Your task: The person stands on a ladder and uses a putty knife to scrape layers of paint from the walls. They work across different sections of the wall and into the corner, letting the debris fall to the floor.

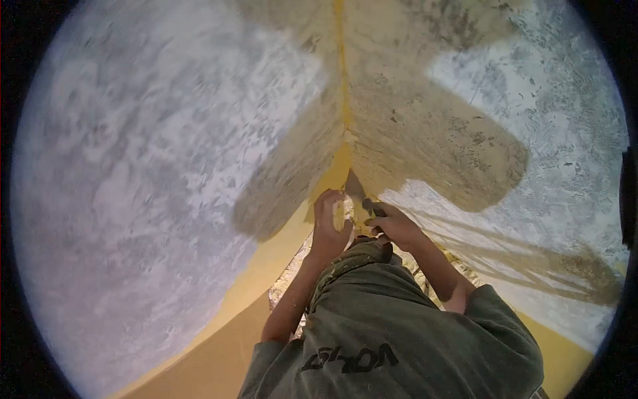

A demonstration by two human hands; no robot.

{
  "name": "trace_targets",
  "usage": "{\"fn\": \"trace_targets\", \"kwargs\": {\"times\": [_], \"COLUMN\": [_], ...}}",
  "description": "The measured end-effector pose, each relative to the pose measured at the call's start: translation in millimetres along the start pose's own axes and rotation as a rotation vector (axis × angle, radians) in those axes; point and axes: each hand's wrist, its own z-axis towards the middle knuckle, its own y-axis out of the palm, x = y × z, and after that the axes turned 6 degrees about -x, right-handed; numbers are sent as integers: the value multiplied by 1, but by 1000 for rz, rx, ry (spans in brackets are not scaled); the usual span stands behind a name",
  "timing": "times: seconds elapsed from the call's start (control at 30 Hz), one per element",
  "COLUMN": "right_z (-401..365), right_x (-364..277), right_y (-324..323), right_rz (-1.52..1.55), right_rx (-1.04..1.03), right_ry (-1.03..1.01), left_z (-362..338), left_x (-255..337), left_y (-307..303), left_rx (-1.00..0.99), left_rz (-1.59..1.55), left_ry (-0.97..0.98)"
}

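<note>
In the wall corner, the right hand (397,227) is closed round the dark handle of a putty knife (355,188), its blade touching the yellow seam (343,100) just above both hands, while the left hand (327,225) beside it curls round a pale lump (341,213).

Bright light, hard shadows on wall (425,126); fisheye bend, black vignette at edges, left side motion-blurred.

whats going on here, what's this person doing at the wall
A person in a green shirt works at a wall corner. The right hand grips a putty knife, blade at the seam. The left hand sits beside it with something pale, too blurred to name. Tan patches spread over both walls.
</note>
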Motion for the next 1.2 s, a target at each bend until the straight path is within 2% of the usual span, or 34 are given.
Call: {"fn": "trace_targets", "kwargs": {"times": [0.07,0.13,0.2,0.23,0.27,0.3,0.33,0.37,0.4,0.43,0.47,0.5,0.53,0.57,0.63,0.7,0.73,0.77,0.8,0.87,0.93,1.0,1.03,1.1,1.13,1.2], "right_z": [-6,-23,-21,-19,-17,-14,-11,-5,-1,1,-2,-9,-14,-10,1,13,21,26,22,15,22,34,37,47,53,61], "right_x": [-14,-49,-65,-70,-73,-76,-79,-78,-75,-72,-66,-63,-60,-56,-60,-54,-47,-41,-35,-20,-1,10,9,-1,-15,-38], "right_y": [-6,14,24,27,31,33,34,31,28,27,29,36,40,42,47,49,50,49,50,56,64,73,77,84,85,86], "right_rz": [-27,136,207,265,269,185,101,103,-52,-210,-211,-345,-475,-518,-428,-345,-379,-408,-399,-490,-368,-256,-233,-137,-112,-31], "right_rx": [-22,103,65,23,21,9,-1,-2,41,85,86,224,365,416,409,404,361,318,321,275,237,285,297,399,414,468], "right_ry": [-27,-149,-175,-201,-206,-229,-254,-265,-320,-372,-378,-557,-734,-859,-788,-716,-608,-501,-500,-499,-439,-574,-577,-636,-636,-527], "left_z": [7,20,45,58,71,83,94,104,109,110,108,109,113,115,117,123,119,109,98,76,59,53,57,76,90,109], "left_x": [-2,2,18,17,15,14,15,17,19,24,29,33,41,53,51,21,13,7,5,7,1,-13,-18,-27,-38,-60], "left_y": [-2,-2,-3,-4,-4,-5,-6,-6,-5,0,6,8,3,-3,-4,5,10,14,15,12,10,7,3,-5,-5,1], "left_rx": [53,30,39,34,-34,-106,-108,-129,-150,-151,-64,19,15,40,60,42,34,65,98,94,92,25,4,-119,-142,-196], "left_rz": [-301,-311,-990,-984,-1217,-1451,-1444,-1553,-1664,-1662,-1533,-1402,-1398,-1323,-1247,-923,-922,-987,-1047,-1062,-1072,-1092,-1075,-911,-891,-1003], "left_ry": [-260,-248,-640,-639,-703,-760,-752,-786,-823,-818,-786,-748,-741,-713,-693,-552,-549,-677,-814,-848,-903,-871,-872,-939,-940,-746]}}
